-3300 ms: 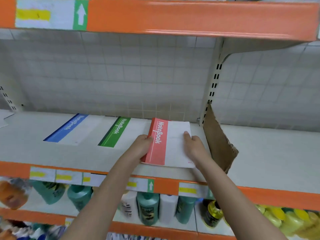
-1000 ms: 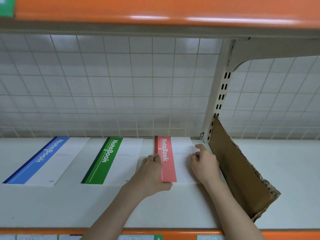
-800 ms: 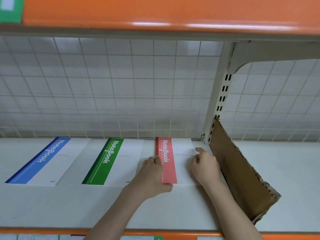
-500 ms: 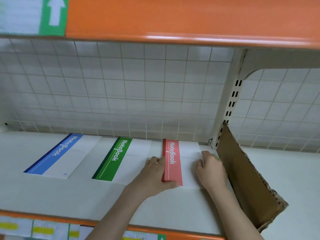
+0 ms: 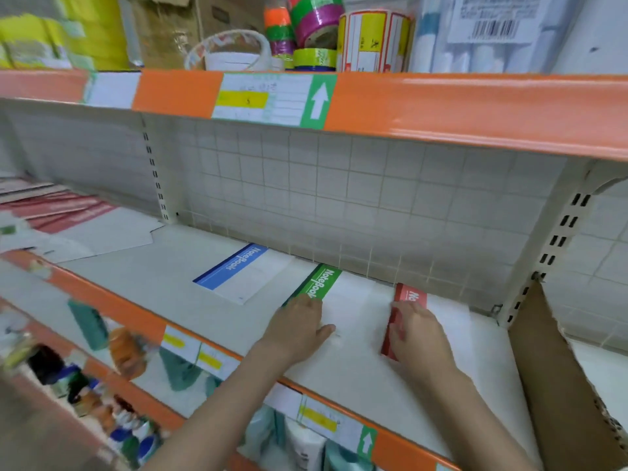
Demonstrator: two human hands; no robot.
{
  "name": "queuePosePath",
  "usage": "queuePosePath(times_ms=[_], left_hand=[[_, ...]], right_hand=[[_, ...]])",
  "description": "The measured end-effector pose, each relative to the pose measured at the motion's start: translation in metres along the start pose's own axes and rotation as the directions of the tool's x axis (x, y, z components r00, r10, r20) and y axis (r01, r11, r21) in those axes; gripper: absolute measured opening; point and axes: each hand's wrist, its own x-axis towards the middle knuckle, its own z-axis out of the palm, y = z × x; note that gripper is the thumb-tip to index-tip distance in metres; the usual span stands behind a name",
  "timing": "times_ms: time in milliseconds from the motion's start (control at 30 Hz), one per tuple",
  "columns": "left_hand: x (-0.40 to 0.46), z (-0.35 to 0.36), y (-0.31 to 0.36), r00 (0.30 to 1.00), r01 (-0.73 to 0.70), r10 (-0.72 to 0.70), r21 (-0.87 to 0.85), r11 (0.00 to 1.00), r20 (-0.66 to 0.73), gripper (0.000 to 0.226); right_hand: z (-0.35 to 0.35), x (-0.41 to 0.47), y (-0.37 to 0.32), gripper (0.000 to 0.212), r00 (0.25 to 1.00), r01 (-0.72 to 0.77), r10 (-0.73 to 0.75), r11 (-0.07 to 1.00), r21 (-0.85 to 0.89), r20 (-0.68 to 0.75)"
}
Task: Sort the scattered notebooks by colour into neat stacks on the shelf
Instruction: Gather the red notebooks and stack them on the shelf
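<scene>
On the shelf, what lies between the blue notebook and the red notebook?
The green notebook lies between the blue notebook and the red notebook, in the head view; the left hand rests on it.

We see only two forearms and two hands, entering from the bottom edge. Both forearms are bare as far as the frame shows; no sleeve or cuff is in sight. Left hand (image 5: 297, 329): no ring, no glove that we can make out. Right hand (image 5: 419, 338): likewise bare, no watch or band at the wrist (motion blur softens the fingers, so nail detail escapes us). The rest of the body is out of frame.
</scene>
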Motion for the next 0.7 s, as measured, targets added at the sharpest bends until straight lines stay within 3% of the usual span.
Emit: queuePosePath(times_ms=[167, 367, 500, 700], left_hand=[[-0.031, -0.008, -0.018, 0.993, 0.118, -0.117, 0.065, 0.991, -0.015, 0.041], [-0.089, -0.018, -0.059, 0.950, 0.299, -0.288, 0.080, 0.951, -0.125, 0.040], [-0.135, -0.023, -0.095, 0.891, 0.435, -0.419, 0.059, 0.899, -0.175, 0.043], [-0.197, -0.033, -0.155, 0.797, 0.598, -0.587, 0.047, 0.800, -0.144, 0.048]], right_hand=[[0.008, -0.006, -0.051, 0.045, 0.957, 0.238, -0.252, 0.965, 0.108, 0.142], [0.020, -0.013, -0.123, 0.048, 0.864, 0.433, -0.465, 0.882, 0.185, 0.196], [0.037, -0.024, -0.178, 0.050, 0.773, 0.542, -0.584, 0.811, 0.221, 0.247], [0.062, -0.042, -0.265, 0.042, 0.657, 0.670, -0.714, 0.700, 0.246, 0.242]])
